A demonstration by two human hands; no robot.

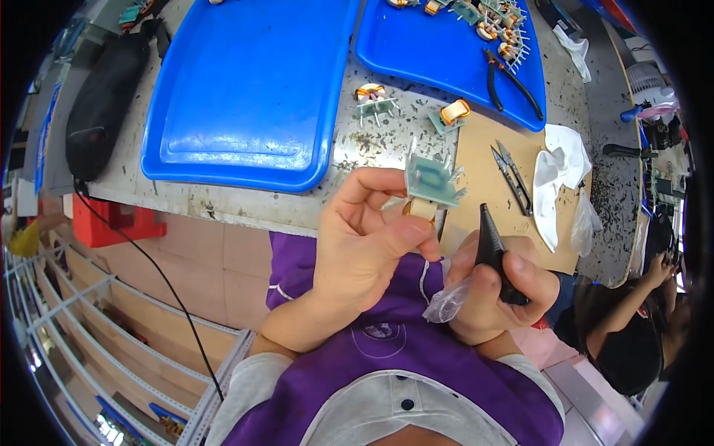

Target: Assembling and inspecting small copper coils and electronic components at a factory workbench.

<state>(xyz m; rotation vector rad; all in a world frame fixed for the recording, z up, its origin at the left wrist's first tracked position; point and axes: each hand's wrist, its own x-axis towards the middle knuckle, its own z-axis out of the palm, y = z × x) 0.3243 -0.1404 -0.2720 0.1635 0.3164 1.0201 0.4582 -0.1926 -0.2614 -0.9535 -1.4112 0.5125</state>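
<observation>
My left hand (364, 245) is closed on a wire-wound coil mounted on a small green circuit board (433, 181). The board is uppermost, with thin pins standing out of it, and the pale coil (422, 209) sits below it between my fingers. Close by on the right, my right hand (498, 293) grips a black tapered tool (489, 241), its narrow tip upward and apart from the board. Its exact kind is unclear. Crumpled clear plastic (448, 301) hangs at the fingers of that hand. Two similar coil boards (374, 102) (451, 116) lie on the bench just beyond.
A large blue tray (245, 160) lies at left. Another blue tray (416, 63) holds several coil boards and pliers (512, 83). Snips (512, 178) and white cloth (558, 167) rest on brown board (476, 152). A black cable (167, 279) hangs at left. Another person (625, 327) works at right.
</observation>
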